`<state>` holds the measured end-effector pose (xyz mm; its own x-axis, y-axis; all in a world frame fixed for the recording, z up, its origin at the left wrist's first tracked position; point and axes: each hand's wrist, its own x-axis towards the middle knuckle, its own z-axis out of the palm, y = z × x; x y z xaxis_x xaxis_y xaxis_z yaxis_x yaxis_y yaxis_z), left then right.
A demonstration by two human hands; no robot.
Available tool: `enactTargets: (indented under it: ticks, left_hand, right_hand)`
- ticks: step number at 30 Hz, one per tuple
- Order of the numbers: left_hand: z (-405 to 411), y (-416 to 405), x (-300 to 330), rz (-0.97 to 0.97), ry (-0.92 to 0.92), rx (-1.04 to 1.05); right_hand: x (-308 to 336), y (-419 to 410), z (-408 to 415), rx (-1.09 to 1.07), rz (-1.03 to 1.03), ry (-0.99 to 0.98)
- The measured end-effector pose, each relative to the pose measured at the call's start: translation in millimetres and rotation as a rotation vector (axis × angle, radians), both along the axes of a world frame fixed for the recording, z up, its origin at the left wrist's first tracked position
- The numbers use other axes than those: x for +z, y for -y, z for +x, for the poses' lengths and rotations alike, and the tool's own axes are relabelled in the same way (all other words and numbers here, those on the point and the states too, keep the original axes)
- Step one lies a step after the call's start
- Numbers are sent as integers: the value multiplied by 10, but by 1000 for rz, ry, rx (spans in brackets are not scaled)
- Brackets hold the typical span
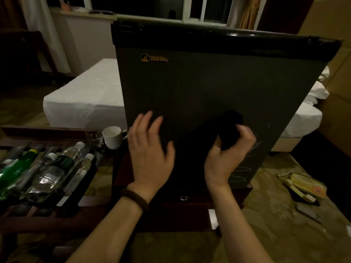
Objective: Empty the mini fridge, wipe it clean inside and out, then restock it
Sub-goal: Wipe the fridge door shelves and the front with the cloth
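1. The fridge [218, 88] stands on a low wooden stand [171, 211] with its dark door facing the camera and closed; streaks of wet show on the lower right of the door, so the outside is probably being wiped.
2. The right hand [228, 154] curls its fingers and thumb round a dark cloth [214, 137], which lies against the door. Bunching the cloth this way probably gives a firm pad to rub with.
3. The left hand [150, 149] is spread, fingers straight, at the door just left of the cloth. Whether the palm presses the door or only hovers cannot be told; it likely steadies the fridge against the rubbing.
4. The left wrist wears a dark band [135, 199].
5. On the counter [47, 221] to the left lie several bottles [49, 168], clear ones and a green one, on their sides and touching each other. They are probably the fridge's contents, set near for restocking.
6. Beside them stand a white cup [112, 137] and a glass [94, 138]; the cup looks empty, the glass is too dim to judge.
7. What the fridge holds cannot be seen with the door shut.
8. A bed [85, 97] with white sheets lies behind; packets [302, 186] lie on the carpet at right.
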<state>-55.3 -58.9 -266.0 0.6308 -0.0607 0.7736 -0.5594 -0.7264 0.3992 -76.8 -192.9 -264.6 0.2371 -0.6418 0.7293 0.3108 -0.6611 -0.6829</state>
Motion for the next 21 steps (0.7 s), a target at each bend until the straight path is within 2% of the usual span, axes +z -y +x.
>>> enactTargets:
  ticks: [2, 5, 7, 9, 12, 16, 17, 19, 21]
  left_hand:
    - [43, 150, 154, 186, 35, -16]
    - [127, 272, 258, 407, 45, 51]
    - [203, 291, 258, 515, 45, 84]
    - [257, 291, 247, 582, 43, 99]
    - [272, 275, 239, 598, 31, 91]
    - [290, 238, 224, 618, 48, 87]
    - [292, 235, 219, 617, 52, 90]
    - [296, 240, 208, 615, 61, 98]
    - [307, 251, 207, 622, 65, 102]
  right_hand:
    - [-94, -49, 127, 42, -217, -150]
    - [-414, 61, 193, -69, -586, -424]
    - [-495, 221, 177, -142, -695, -521]
    - [-490, 380, 159, -172, -722, -519]
    - [-480, 633, 92, -216, -558, -471]
    - [-363, 967, 30, -321, 12, -358]
    - [-345, 964, 40, -341, 74, -354]
    - [-349, 812, 57, -338, 42, -360]
    - [-445, 561, 64, -278, -119, -375]
